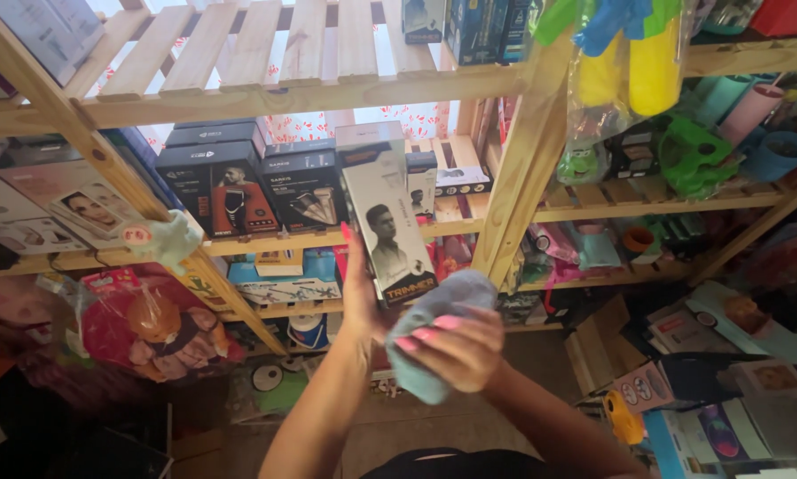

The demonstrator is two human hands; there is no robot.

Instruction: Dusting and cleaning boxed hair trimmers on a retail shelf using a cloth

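While a box (388, 222) is being gripped by the left hand (360, 297), a cloth (436, 330) is being clutched against it by the right hand (456, 352).

Tall white product box (388, 222): held upright in the left hand (360, 297), fingers (349, 244) laid along its left edge. Pale blue cloth (438, 333): bunched under the right hand (459, 350), pressed beneath the pink-nailed fingertips (425, 335) against the box's lower end. Wooden shelf rack (292, 93) behind, stocked with dark boxes (230, 182).

Upright grey box (389, 217) — blue cloth (438, 333) below
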